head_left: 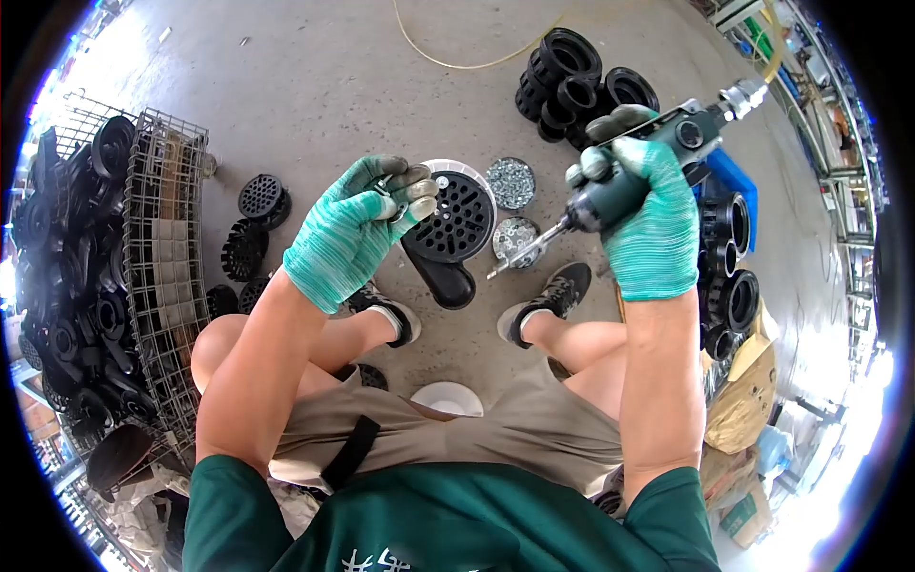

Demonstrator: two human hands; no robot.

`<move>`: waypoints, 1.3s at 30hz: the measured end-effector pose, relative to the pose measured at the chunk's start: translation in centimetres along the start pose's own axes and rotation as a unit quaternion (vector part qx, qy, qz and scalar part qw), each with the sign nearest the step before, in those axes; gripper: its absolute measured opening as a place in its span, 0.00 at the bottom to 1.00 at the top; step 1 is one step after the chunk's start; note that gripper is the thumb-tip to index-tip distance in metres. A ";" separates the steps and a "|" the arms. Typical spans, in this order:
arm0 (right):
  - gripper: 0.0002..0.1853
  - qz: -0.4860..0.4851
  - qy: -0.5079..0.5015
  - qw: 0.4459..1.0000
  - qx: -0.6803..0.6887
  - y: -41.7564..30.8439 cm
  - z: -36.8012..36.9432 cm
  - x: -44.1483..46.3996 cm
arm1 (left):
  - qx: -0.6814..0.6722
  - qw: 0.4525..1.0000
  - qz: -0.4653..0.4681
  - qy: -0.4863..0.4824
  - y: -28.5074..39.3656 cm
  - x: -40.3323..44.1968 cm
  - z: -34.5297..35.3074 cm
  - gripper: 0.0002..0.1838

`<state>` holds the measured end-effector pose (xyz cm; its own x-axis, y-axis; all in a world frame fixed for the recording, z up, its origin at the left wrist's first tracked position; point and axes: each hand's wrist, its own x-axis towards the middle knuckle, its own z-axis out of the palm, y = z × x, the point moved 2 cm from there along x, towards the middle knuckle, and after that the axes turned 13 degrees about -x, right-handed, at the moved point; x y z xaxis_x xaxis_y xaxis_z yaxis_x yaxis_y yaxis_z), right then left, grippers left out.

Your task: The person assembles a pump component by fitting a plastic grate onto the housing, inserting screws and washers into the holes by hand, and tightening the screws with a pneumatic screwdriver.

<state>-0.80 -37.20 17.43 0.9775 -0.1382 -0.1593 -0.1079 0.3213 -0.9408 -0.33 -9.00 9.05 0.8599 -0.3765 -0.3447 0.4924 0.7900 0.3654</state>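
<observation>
My left hand (357,224), in a green glove with grey fingertips, is closed in a pinch around small metal pieces (389,191). A dark pneumatic screwdriver (610,198) is gripped in my gloved right hand (653,205), its bit pointing down and to the left. Between the hands, lower down, lies a black round part with a perforated grate (451,217) and a curved outlet (452,286), on a pale round support. Right of it are two round containers of small metal pieces, the upper one (511,183) and the lower one (516,238), the latter partly behind the bit.
A wire cage (167,219) full of black parts (67,286) stands at the left, with loose black grates (262,198) beside it. Black rings (570,55) and a blue bin (734,186) are at the right. A thin hose (477,66) crosses the floor.
</observation>
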 end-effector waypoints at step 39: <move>0.25 -0.055 -0.145 0.863 -0.481 7.7 4.8 -3.6 | 0.005 0.998 -0.026 0.048 -4.4 -1.8 2.0 0.20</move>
<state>-4.29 -29.75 12.24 0.9805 0.1675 -0.1030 0.0246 -0.6242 -0.7809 -3.79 -12.81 9.83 0.8161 -0.3683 -0.4454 0.5382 0.7650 0.3537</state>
